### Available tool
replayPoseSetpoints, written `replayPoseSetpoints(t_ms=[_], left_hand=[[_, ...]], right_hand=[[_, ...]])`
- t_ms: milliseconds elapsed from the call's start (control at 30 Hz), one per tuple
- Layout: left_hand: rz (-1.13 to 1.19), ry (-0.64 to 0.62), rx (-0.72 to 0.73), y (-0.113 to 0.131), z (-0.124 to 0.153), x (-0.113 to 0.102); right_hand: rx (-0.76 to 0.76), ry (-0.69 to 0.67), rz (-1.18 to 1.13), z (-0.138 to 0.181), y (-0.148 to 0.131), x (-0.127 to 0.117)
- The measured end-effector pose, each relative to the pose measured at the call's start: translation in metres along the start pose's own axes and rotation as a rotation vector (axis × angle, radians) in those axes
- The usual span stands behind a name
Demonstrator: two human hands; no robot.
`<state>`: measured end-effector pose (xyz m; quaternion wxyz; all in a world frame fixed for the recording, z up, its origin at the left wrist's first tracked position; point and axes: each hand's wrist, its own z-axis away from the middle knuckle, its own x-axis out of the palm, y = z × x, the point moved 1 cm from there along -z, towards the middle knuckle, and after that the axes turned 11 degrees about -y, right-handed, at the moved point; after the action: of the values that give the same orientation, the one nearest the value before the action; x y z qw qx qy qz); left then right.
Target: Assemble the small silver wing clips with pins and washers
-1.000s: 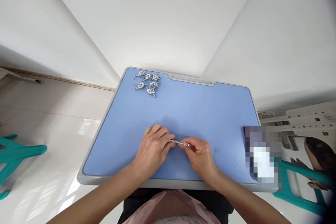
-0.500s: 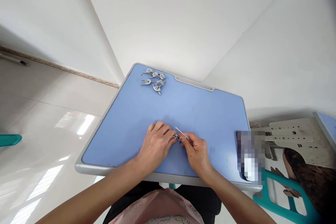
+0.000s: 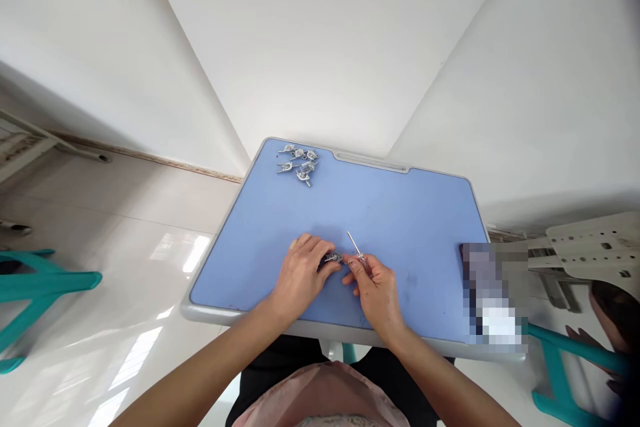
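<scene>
My left hand is closed around a small silvery metal fitting, pinching it between thumb and fingers above the front half of the desk. In my right hand is a small screwdriver; its thin shaft points up and to the left, away from the fitting, and most of its handle is hidden by the fingers. The right fingertips are close to the fitting's right end; whether they touch it I cannot tell. Several similar metal fittings lie in a loose group at the desk's far left corner.
The blue desk has a grey raised rim and a pen groove at its back edge, by the white wall. A blurred-out object lies at the right edge. Teal stools stand on either side, and part of another person shows at far right.
The camera view has turned slightly, shifting the desk. My right hand has tilted the screwdriver shaft more upright and farther from the fitting. My left hand still grips the fitting.
</scene>
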<state>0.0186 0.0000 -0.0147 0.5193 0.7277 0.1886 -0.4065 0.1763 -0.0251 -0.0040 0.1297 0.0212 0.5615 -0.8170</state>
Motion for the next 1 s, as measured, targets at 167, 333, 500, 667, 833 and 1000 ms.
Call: replayPoseSetpoints(t_ms=[167,333,500,667,833,1000], left_hand=[[-0.049,0.043,0.046,-0.002,0.014,-0.008],[-0.238,0.122,-0.037,0.005,0.025,-0.01],[-0.297,0.192,-0.045,0.015,0.026,-0.004],[-0.356,0.196,-0.038,0.021,0.027,-0.002],[-0.423,0.193,-0.033,0.027,0.025,0.003],[-0.341,0.121,-0.018,0.018,0.033,-0.005]], right_hand=[[0.018,0.01,-0.075,0.0,-0.002,-0.002],[0.052,0.021,-0.127,0.005,-0.004,-0.002],[0.049,0.004,-0.196,0.011,-0.002,0.004],[0.04,-0.006,-0.222,0.014,0.002,0.007],[0.025,-0.01,-0.236,0.013,0.004,0.008],[0.054,-0.014,-0.238,0.014,0.0,0.007]])
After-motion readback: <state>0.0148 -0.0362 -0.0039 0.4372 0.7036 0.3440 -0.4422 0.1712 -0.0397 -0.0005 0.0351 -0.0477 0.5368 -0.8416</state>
